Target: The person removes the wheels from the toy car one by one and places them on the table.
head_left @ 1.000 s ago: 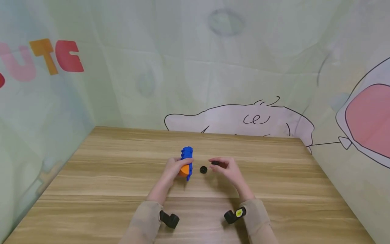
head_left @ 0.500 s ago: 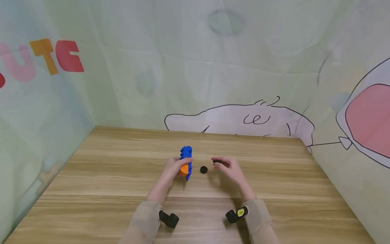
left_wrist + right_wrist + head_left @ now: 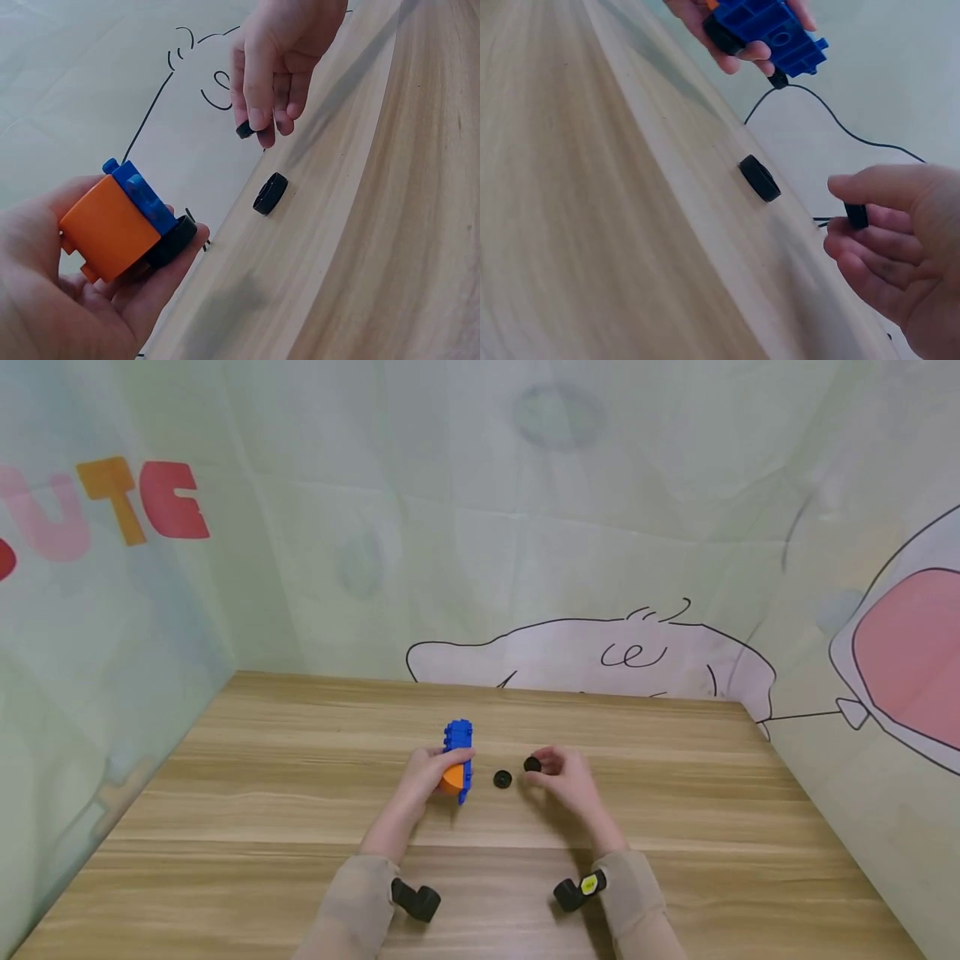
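My left hand (image 3: 423, 777) grips a toy of blue blocks (image 3: 458, 734) with an orange block (image 3: 112, 229) on it. Black wheels (image 3: 172, 241) show on the toy's side, partly behind the fingers. Between the fingertips and thumb of my right hand (image 3: 567, 777) is a small black wheel (image 3: 532, 764), held above the table. Another black wheel (image 3: 760, 178) lies flat on the wood between both hands, touched by neither. From the right wrist view, the blue underside (image 3: 769, 26) of the toy is visible, tilted.
The wooden table (image 3: 300, 877) reaches back to a pale cloth backdrop (image 3: 315, 527) with line drawings. Coloured letters (image 3: 112, 497) mark the backdrop's left side, and a pink balloon shape (image 3: 911, 652) is at the right. A black wrist camera sits on each sleeve.
The wheel in my right fingers has turned, its round face now showing in the head view. My right hand shifted slightly right. The toy moved slightly left at first; the loose wheel stays put.
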Demonstrator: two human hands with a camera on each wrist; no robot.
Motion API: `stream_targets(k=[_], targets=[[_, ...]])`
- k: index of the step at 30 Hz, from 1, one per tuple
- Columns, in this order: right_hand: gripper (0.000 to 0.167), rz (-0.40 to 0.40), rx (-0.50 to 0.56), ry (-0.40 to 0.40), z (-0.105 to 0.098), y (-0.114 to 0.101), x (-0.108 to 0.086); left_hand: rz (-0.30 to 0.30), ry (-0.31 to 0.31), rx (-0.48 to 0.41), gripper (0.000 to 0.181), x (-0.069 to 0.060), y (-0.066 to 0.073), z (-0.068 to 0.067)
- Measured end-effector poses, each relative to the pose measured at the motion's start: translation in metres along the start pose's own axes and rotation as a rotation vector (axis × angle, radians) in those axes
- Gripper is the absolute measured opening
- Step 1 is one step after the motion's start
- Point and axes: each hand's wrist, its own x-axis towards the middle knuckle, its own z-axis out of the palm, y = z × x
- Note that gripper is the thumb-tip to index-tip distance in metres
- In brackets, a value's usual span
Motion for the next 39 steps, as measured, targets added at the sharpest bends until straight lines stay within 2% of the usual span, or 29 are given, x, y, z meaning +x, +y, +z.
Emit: stream_targets(k=[5,9,27,39], targets=[[0.029,0.007,-0.05,0.057,0.006,0.002,-0.001,-0.003,0.001,0.001,0.054,-0.001,-0.001,0.0],[0.029,-0.007,-0.088,0.067,0.008,0.0,-0.002,-0.003,-0.001,-0.003,0.053,0.0,-0.002,0.0],[0.03,-0.04,-0.194,-0.019,0.013,0.003,0.001,-0.005,-0.002,-0.002,0.056,0.001,-0.002,-0.001],[0.032,-0.008,-0.216,-0.064,0.013,0.006,0.002,-0.006,-0.008,0.003,0.056,0.002,-0.003,0.001]])
